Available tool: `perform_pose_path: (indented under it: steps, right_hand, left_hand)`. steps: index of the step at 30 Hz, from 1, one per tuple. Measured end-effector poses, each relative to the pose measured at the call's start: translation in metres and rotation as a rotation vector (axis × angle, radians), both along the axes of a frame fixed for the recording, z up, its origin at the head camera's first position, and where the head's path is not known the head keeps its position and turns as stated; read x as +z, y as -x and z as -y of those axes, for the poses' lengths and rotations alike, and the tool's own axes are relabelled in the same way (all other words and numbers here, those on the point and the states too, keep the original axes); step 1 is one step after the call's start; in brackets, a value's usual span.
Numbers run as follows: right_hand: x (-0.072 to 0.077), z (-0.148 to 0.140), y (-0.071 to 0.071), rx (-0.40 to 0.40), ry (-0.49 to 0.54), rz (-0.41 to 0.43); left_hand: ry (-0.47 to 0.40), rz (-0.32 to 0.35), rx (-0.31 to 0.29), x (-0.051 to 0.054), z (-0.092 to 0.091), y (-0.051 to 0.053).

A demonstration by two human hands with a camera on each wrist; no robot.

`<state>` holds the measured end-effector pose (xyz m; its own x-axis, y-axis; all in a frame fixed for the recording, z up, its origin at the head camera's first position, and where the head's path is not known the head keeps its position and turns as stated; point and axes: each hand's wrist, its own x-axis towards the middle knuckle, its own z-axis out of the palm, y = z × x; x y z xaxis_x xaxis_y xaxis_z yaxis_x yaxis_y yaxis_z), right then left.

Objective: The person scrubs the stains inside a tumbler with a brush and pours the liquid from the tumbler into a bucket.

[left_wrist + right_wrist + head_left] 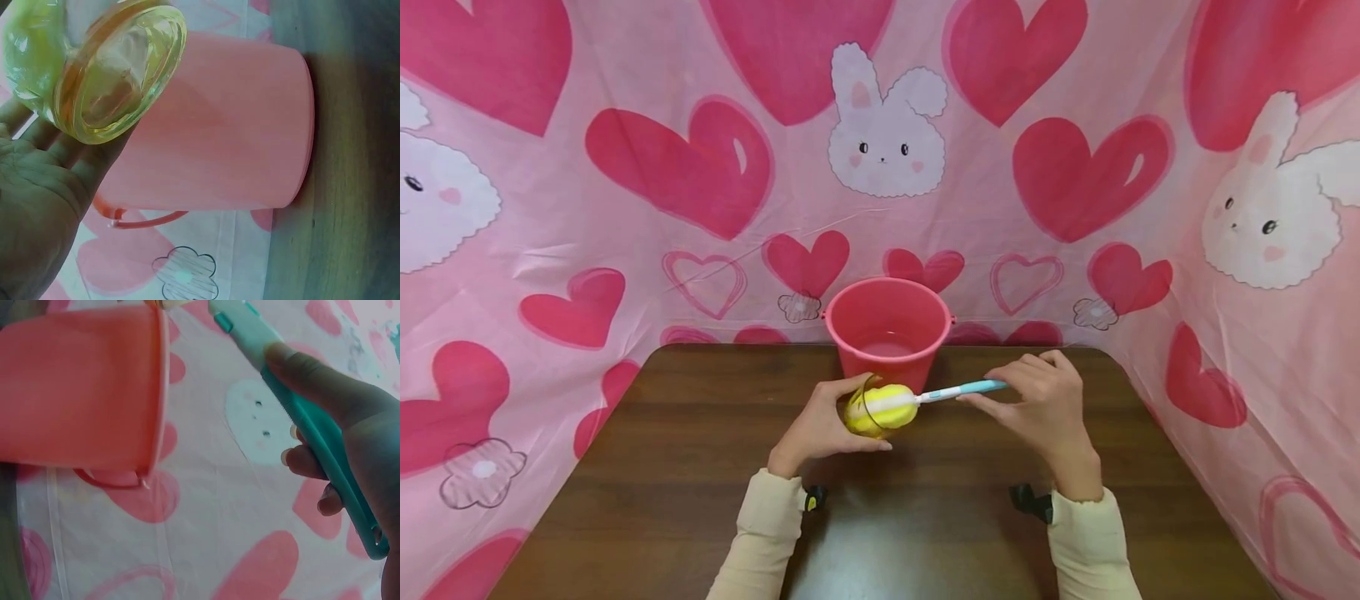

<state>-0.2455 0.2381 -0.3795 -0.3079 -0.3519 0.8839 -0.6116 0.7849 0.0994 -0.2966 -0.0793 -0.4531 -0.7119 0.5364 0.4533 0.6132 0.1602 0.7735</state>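
My left hand (822, 422) holds a clear yellowish glass (119, 75) tipped on its side, its thick base showing in the left wrist view. In my right hand (1043, 402) is a sponge bottle brush, gripped by its teal and white handle (312, 428) between thumb and fingers. The brush's yellow and white sponge head (895, 406) sits partly inside the glass's mouth, with its handle end still outside. Both hands are above the table, in front of a pink bucket (887, 367). The sponge's inner end is seen only through the glass.
The bucket stands upright at the back of the dark wooden table (700, 450), with what looks like water low inside. A pink cloth (880, 217) with hearts and rabbits hangs behind the table and along its sides.
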Motion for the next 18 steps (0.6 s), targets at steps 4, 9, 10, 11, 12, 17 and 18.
perform_pose_path:
  steps: [4, 9, 10, 11, 12, 17, 18]
  right_hand:
    - [-0.002, 0.006, 0.001, -0.002, -0.009, 0.020]
    - [0.000, 0.000, 0.001, -0.006, -0.009, 0.004]
    - [0.000, -0.002, 0.001, -0.008, -0.006, -0.001]
    - [0.001, -0.003, 0.001, -0.015, -0.003, -0.005]
    - [0.001, -0.004, 0.001, -0.019, 0.001, -0.007]
    - [-0.001, -0.004, -0.001, -0.042, 0.009, 0.038]
    - [-0.002, -0.003, -0.002, -0.048, 0.010, 0.063]
  left_hand:
    - [0.011, -0.006, -0.002, 0.000, -0.001, -0.001]
    - [-0.012, 0.002, 0.003, 0.000, 0.002, 0.000]
    - [-0.016, 0.004, 0.002, 0.000, 0.003, 0.000]
    - [-0.015, 0.003, 0.005, 0.000, 0.004, 0.001]
    - [-0.014, 0.007, 0.004, 0.000, 0.005, 0.001]
    - [-0.015, 0.014, 0.008, 0.001, 0.008, 0.001]
    - [-0.019, 0.016, 0.009, 0.001, 0.008, 0.001]
